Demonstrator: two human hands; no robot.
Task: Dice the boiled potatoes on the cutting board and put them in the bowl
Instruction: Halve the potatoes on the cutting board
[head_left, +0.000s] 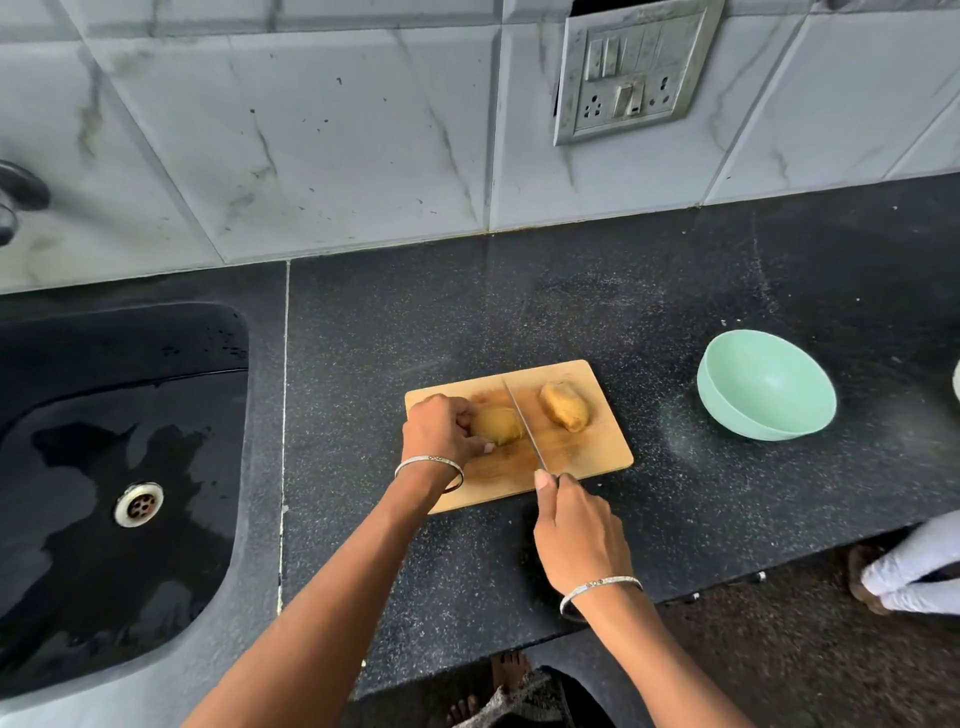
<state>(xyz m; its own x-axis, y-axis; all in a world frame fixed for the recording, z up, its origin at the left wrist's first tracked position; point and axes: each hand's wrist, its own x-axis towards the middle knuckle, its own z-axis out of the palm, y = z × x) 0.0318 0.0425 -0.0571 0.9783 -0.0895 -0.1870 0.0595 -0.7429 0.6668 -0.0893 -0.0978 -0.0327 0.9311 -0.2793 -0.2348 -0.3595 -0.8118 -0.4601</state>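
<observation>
1. Wooden and pale, the cutting board (582, 452) lies on a black speckled counter (467, 312), between a dark sink (104, 415) on the left and a mint-green bowl (727, 410) on the right. The bowl stands well apart from the board.
2. Writing: the only likely place is the grey switch plate (631, 73) on the tiled wall (311, 130), and any marks on it are too small to read.
3. Two peeled, yellow-tan potatoes rest on the board. Both look whole, smooth and a little glossy. The left potato (496, 425) is rounded; the right potato (563, 405) is longer and lies slantwise near the board's far right corner.
4. The left hand (441, 431) curls over the left potato from its left side, fingers bent round it and thumb low at the near edge.
5. The right hand (576, 540) grips the handle of a knife (522, 423), with one fingertip laid along its back. The handle is hidden in the fist.
6. The narrow blade runs slantwise between the two potatoes, just against the right flank of the left one.
7. A silver bangle (428, 465) circles each wrist.
</observation>
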